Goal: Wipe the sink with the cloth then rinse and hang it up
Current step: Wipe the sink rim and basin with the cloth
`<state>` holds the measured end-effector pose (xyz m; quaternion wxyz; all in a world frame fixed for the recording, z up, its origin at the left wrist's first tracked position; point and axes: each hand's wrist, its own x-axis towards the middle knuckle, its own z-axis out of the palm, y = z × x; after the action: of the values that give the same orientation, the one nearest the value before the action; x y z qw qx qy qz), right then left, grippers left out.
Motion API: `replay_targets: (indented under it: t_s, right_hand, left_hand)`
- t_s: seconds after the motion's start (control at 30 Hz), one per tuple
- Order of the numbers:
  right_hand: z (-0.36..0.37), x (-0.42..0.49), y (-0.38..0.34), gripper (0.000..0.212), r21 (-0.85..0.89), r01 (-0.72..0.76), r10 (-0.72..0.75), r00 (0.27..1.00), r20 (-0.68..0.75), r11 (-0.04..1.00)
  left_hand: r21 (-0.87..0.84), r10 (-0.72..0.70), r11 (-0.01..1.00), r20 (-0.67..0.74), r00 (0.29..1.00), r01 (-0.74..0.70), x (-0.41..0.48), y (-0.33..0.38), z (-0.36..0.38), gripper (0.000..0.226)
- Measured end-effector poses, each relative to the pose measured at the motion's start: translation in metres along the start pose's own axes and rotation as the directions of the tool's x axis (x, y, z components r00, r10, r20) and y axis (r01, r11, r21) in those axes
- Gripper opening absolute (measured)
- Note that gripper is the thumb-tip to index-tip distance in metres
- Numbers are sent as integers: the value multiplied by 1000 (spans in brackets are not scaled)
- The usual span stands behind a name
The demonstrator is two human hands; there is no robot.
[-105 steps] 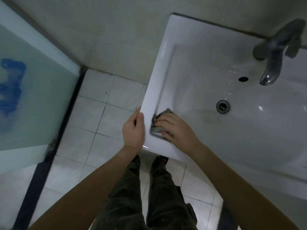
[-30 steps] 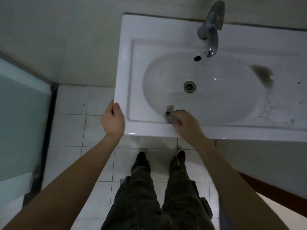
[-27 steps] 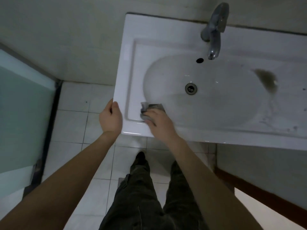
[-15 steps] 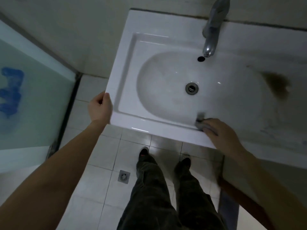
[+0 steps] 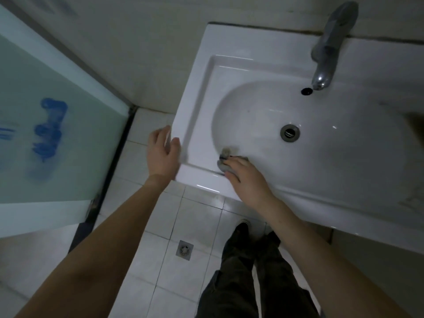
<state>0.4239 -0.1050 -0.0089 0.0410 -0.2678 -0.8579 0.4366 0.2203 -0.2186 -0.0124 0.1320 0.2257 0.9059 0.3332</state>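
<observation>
Left hand [image 5: 163, 154] open, right hand [image 5: 246, 179] palm down, pressing.

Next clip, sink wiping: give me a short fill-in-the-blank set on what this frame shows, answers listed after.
1. The right hand presses the cloth against the sink near its ____ rim.
2. The left hand is at the sink's front-left ____.
3. No ____ runs from the faucet.
4. The round drain lies in the ____ of the basin.

Missing words: front; corner; water; bottom
</observation>
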Motion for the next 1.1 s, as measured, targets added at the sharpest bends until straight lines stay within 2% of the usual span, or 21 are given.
replay_targets:
  t_s: [0.03, 0.1, 0.17, 0.23, 0.3, 0.43, 0.53, 0.63, 0.73, 0.83, 0.9, 0.97, 1.1]
  right_hand:
    - [-4, -7, 3, 31, -2, -6, 6, 1000, -11, 1000]
    - [-18, -25, 14, 30, -18, -28, 28, 1000, -12, 999]
    - [-40, -51, 35, 29, -87, -110, 110, 994, -13, 990]
    - [-73, -85, 61, 28, -178, -232, 232, 972, -26, 956]
    - [-111, -124, 89, 26, -218, -345, 332, 938, -98, 913]
    - [-159, -172, 121, 28, -213, -541, 500, 838, -221, 813]
    - [-133, -153, 110, 18, -207, -502, 434, 850, -300, 840]
    - [-83, -101, 79, 23, -205, -345, 302, 929, -212, 916]
    - [-58, -76, 61, 24, -147, -266, 244, 958, -153, 953]
    - [-86, -109, 82, 23, -110, -230, 214, 967, -139, 967]
    - [-124, -147, 112, 23, -147, -298, 272, 947, -172, 943]
    - [-162, -184, 145, 24, -173, -379, 343, 916, -206, 909]
    - [-217, -245, 203, 27, -208, -459, 406, 878, -255, 864]
  left_hand:
    - [106, 124, 986, 13, 992, -125, -5, 4, 2, 42]
    - [232, 396, 884, 89, 914, -405, -29, 23, 11, 41]
    - [205, 549, 776, 248, 798, -597, -63, 48, 35, 38]
    - [111, 634, 679, 409, 656, -726, -98, 73, 64, 37]
    - [58, 649, 622, 519, 556, -781, -120, 88, 88, 36]
    - [145, 604, 558, 604, 519, -817, -125, 90, 101, 40]
    - [158, 585, 532, 642, 496, -832, -123, 88, 102, 42]
    - [176, 566, 518, 663, 490, -837, -123, 89, 104, 43]
    - [178, 578, 519, 648, 497, -836, -121, 86, 104, 41]
    - [190, 572, 512, 652, 497, -838, -122, 87, 105, 44]
    - [191, 562, 529, 651, 510, -827, -124, 89, 106, 44]
    - [209, 548, 579, 617, 565, -788, -126, 90, 108, 41]
    - [297, 342, 785, 525, 780, -544, -129, 107, 118, 43]
